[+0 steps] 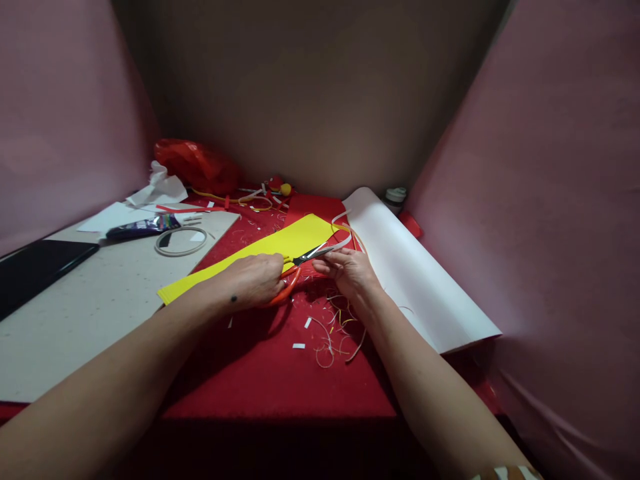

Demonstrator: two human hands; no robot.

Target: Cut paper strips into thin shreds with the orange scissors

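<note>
My left hand (255, 280) is closed around the orange handles of a pair of scissors (311, 254). The blades point right, toward a thin white strip (343, 241). My right hand (347, 270) pinches that strip right beside the blade tips. Under and behind both hands lies a long yellow foam sheet (280, 245) on the red table cloth (270, 373). The scissor handles are mostly hidden under my left fingers.
A rolled white paper sheet (420, 273) lies at the right. A grey board (100, 293) at the left carries a white ring (181, 241), a dark tube (143, 228) and a black tablet (35, 267). Thin offcuts (330, 333) litter the cloth. A red bag (197, 167) sits at the back.
</note>
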